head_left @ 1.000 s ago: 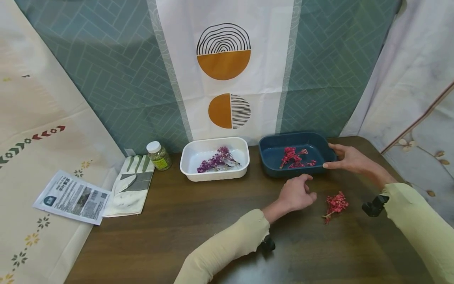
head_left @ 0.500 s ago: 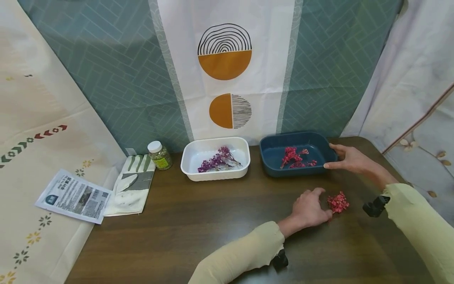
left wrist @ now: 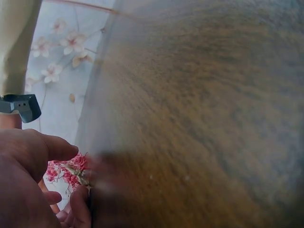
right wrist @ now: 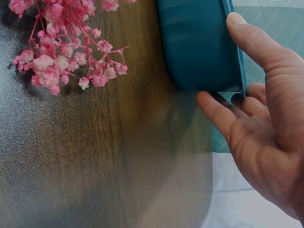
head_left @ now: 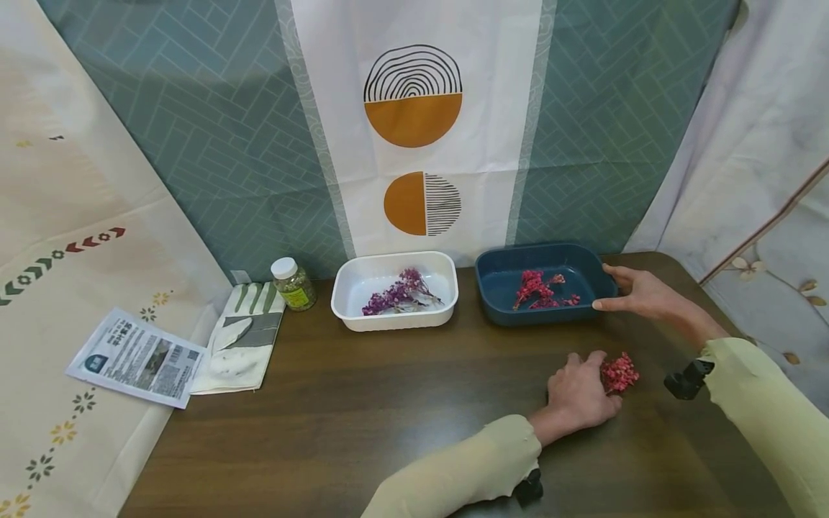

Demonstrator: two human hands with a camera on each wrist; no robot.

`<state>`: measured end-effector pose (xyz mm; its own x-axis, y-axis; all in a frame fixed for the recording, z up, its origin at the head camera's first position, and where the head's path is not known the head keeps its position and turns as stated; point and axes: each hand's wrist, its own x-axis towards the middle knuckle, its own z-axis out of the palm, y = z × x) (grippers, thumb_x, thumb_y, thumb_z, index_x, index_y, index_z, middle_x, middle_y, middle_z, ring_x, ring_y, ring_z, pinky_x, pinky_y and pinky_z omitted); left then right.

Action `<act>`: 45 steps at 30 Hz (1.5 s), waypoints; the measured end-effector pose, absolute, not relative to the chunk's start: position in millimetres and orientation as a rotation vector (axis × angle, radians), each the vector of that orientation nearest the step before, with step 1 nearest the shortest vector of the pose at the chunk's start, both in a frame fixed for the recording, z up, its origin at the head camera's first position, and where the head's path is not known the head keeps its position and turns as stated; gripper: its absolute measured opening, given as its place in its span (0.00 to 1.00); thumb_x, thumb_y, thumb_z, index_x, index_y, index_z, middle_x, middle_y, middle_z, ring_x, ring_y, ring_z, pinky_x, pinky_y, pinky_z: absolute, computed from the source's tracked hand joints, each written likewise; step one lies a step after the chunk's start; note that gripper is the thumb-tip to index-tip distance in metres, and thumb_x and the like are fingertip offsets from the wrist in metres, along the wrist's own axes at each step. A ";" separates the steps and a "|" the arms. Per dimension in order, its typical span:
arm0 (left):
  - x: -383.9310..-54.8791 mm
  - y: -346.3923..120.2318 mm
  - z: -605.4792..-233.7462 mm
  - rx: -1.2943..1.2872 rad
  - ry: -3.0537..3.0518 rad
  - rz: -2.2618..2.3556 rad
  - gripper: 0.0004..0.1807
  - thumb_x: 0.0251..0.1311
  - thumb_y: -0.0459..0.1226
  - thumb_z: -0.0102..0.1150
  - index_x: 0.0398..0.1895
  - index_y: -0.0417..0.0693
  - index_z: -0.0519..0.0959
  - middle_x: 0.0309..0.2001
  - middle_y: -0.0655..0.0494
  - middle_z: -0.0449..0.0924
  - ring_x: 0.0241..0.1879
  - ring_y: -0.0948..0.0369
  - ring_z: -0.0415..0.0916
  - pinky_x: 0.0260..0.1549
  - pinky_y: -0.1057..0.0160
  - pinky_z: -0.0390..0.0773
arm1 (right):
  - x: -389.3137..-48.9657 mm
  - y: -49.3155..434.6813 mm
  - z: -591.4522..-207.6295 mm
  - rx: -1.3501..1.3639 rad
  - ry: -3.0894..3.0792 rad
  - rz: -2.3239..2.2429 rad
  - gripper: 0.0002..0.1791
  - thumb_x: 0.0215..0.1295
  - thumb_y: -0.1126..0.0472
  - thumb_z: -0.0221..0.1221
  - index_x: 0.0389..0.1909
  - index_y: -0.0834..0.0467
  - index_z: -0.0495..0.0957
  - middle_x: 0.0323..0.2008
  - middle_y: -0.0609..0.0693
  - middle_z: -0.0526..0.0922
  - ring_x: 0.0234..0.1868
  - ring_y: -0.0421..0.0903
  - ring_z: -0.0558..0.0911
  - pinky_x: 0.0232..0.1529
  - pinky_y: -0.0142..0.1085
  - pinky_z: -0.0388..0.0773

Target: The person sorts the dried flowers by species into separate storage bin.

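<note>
A sprig of pink dried flowers (head_left: pixel 619 372) lies on the table at the right. My left hand (head_left: pixel 578 396) is at its stem end; in the left wrist view, thumb and fingers stand apart on either side of the sprig (left wrist: pixel 71 171). My right hand (head_left: pixel 641 293) holds the right end of a dark blue dish (head_left: pixel 495 313), thumb on the rim and fingers around the outer side, as the right wrist view shows. Inside the dish lie more pink flowers (head_left: pixel 534 288). To its left stands a white dish (head_left: pixel 352 322) with purple dried flowers (head_left: pixel 395 293) inside.
On the left are a lidded jar (head_left: pixel 293 286), a folded white, grey and green cloth item (head_left: pixel 236 345), and a printed packet (head_left: pixel 139 360). Hanging cloth (head_left: pixel 259 144) backs the wooden table (head_left: pixel 324 432) and lines its sides.
My left hand has moved right and toward me, from in front of the blue dish to the pink sprig on the table. My right hand stays at the dish's end.
</note>
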<state>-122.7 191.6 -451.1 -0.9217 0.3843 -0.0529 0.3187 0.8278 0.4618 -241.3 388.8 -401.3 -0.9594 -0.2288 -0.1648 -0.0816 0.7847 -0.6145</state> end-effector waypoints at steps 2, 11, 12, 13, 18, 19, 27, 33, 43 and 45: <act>-123.4 192.3 -451.9 0.567 2.868 0.673 0.35 0.52 0.56 0.72 0.65 0.71 0.72 0.42 0.63 0.74 0.33 0.65 0.75 0.27 0.62 0.75 | -241.5 388.8 -400.9 -0.236 2.744 -0.930 0.59 0.62 0.44 0.68 0.75 0.74 0.43 0.71 0.80 0.49 0.68 0.78 0.55 0.58 0.67 0.65; -125.0 193.3 -452.2 0.579 2.841 0.652 0.35 0.54 0.52 0.72 0.66 0.75 0.70 0.42 0.66 0.75 0.32 0.66 0.72 0.27 0.62 0.74 | -241.1 389.0 -399.6 -0.238 2.741 -0.937 0.59 0.62 0.45 0.68 0.75 0.74 0.42 0.70 0.80 0.49 0.68 0.78 0.56 0.58 0.67 0.65; -125.0 193.1 -452.3 0.585 2.841 0.652 0.34 0.54 0.51 0.72 0.66 0.75 0.71 0.42 0.66 0.75 0.32 0.66 0.71 0.27 0.62 0.74 | -240.9 389.2 -399.5 -0.240 2.741 -0.935 0.59 0.62 0.45 0.68 0.75 0.74 0.42 0.70 0.80 0.49 0.68 0.78 0.56 0.58 0.67 0.65; -125.2 193.0 -452.5 0.591 2.841 0.652 0.34 0.54 0.50 0.72 0.66 0.75 0.71 0.42 0.66 0.75 0.32 0.67 0.71 0.27 0.62 0.74 | -240.9 389.1 -399.4 -0.241 2.740 -0.938 0.59 0.62 0.45 0.68 0.75 0.74 0.42 0.70 0.80 0.50 0.68 0.78 0.56 0.58 0.66 0.65; -126.4 190.7 -453.5 0.640 2.842 0.669 0.31 0.56 0.47 0.70 0.64 0.73 0.72 0.41 0.67 0.77 0.33 0.69 0.71 0.27 0.63 0.74 | -241.1 389.2 -398.9 -0.245 2.741 -0.943 0.59 0.62 0.45 0.68 0.75 0.75 0.42 0.70 0.80 0.50 0.68 0.77 0.56 0.58 0.66 0.65; -126.6 190.1 -453.6 0.648 2.841 0.676 0.30 0.56 0.47 0.70 0.64 0.72 0.73 0.41 0.68 0.77 0.33 0.69 0.72 0.27 0.63 0.74 | -241.2 389.1 -398.8 -0.247 2.742 -0.943 0.59 0.62 0.45 0.68 0.75 0.75 0.43 0.70 0.80 0.50 0.68 0.77 0.56 0.58 0.66 0.65; -128.2 185.6 -454.4 0.689 2.806 0.741 0.28 0.58 0.45 0.69 0.63 0.71 0.74 0.41 0.70 0.79 0.33 0.71 0.72 0.27 0.66 0.73 | -241.4 387.7 -400.1 -0.251 2.737 -0.952 0.58 0.63 0.48 0.68 0.75 0.75 0.42 0.70 0.80 0.50 0.69 0.77 0.56 0.58 0.65 0.66; -128.4 182.2 -455.2 0.720 2.799 0.776 0.28 0.59 0.44 0.69 0.63 0.71 0.74 0.37 0.70 0.78 0.29 0.72 0.68 0.23 0.69 0.69 | -241.0 388.0 -400.7 -0.256 2.741 -0.943 0.58 0.63 0.48 0.68 0.75 0.75 0.43 0.70 0.80 0.50 0.68 0.76 0.57 0.58 0.65 0.68; -130.3 177.4 -453.9 0.726 2.815 0.825 0.28 0.58 0.43 0.69 0.62 0.72 0.75 0.37 0.72 0.79 0.27 0.73 0.70 0.22 0.71 0.67 | -239.9 387.3 -398.8 -0.270 2.735 -0.978 0.57 0.62 0.47 0.68 0.75 0.75 0.44 0.70 0.79 0.51 0.69 0.76 0.56 0.58 0.65 0.67; -130.6 176.1 -453.4 0.715 2.812 0.835 0.28 0.58 0.44 0.70 0.62 0.72 0.75 0.37 0.72 0.80 0.27 0.73 0.70 0.22 0.71 0.68 | -240.4 387.4 -398.8 -0.265 2.733 -0.977 0.58 0.62 0.47 0.68 0.75 0.75 0.44 0.70 0.80 0.51 0.69 0.76 0.56 0.59 0.65 0.66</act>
